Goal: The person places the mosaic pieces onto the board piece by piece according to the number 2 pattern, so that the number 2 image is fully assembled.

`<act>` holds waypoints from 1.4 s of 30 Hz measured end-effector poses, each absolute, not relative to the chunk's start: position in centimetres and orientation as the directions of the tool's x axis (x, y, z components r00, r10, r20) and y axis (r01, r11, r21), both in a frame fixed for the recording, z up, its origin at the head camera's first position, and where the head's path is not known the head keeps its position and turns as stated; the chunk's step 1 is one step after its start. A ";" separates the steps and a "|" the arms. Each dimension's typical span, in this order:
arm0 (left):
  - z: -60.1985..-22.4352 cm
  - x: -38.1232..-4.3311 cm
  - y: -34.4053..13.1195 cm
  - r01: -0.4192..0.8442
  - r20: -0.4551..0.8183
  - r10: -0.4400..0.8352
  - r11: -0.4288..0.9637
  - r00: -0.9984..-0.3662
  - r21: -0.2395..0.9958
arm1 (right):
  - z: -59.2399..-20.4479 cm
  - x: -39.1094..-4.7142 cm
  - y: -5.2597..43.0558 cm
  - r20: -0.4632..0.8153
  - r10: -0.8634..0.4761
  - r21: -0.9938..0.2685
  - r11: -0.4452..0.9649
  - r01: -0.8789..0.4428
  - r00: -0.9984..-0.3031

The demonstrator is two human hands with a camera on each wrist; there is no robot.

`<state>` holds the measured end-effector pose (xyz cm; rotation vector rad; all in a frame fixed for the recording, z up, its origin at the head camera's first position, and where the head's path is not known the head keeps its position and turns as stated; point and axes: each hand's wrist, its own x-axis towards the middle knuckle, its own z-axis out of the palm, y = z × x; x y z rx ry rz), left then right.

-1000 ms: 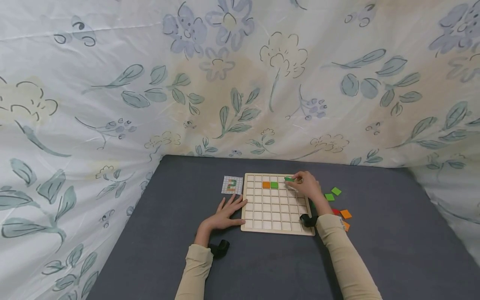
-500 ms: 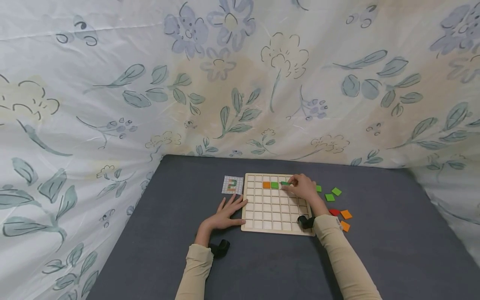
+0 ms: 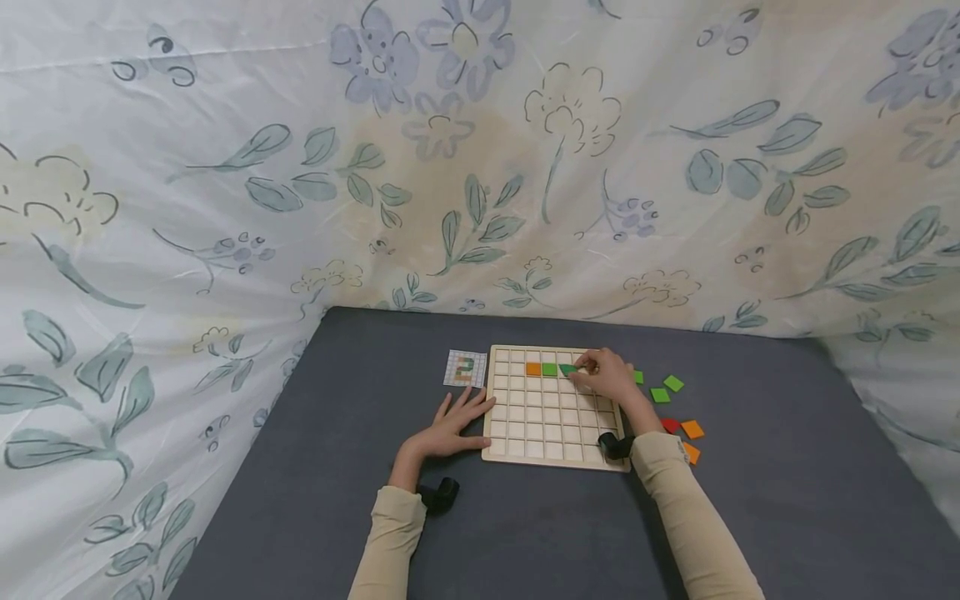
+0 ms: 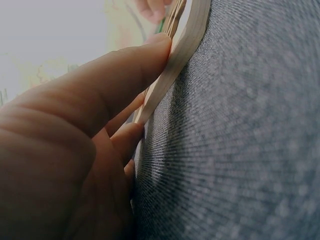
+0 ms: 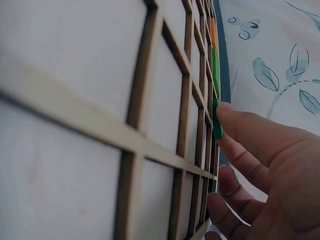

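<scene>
A wooden grid board (image 3: 555, 467) lies on the dark cloth. An orange tile (image 3: 533, 369) and a light green tile (image 3: 550, 370) sit side by side in its second row. Just right of them, my right hand (image 3: 609, 377) pinches a dark green tile (image 3: 566, 369) at the neighbouring cell. In the right wrist view the thumb is against that dark green tile (image 5: 217, 119), which stands slightly proud of the grid. My left hand (image 3: 450, 429) lies with fingers spread at the board's left edge, thumb and fingertips touching the wooden rim (image 4: 175, 70).
A small card (image 3: 464, 369) with a coloured grid pattern lies left of the board. To the right are loose green tiles (image 3: 660, 395), a red tile (image 3: 671, 425) and orange tiles (image 3: 692, 429). A floral curtain (image 3: 480, 167) hangs behind the table.
My right hand has moved left and slightly down with the dark green tile, bringing it beside the light green one, where it now lies flatter. The left hand has stayed in place.
</scene>
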<state>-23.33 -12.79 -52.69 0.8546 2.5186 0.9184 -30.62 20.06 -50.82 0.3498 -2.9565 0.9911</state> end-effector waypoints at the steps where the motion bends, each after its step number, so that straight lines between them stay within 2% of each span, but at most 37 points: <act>1: -52.7 -23.3 -12.8 0.424 -0.094 0.634 0.613 -0.768 0.667 | -50.8 -30.6 20.1 0.079 -0.215 -0.593 0.774 -0.220 -0.973; 23: -51.9 -23.2 -12.5 0.437 -0.063 0.653 0.572 -0.755 0.694 | -50.9 -30.9 20.1 0.081 -0.212 -0.576 0.787 -0.219 -0.974; 42: -52.3 -23.2 -12.8 0.425 -0.092 0.640 0.604 -0.763 0.675 | -50.2 -30.1 20.6 0.105 -0.246 -0.597 0.759 -0.259 -0.964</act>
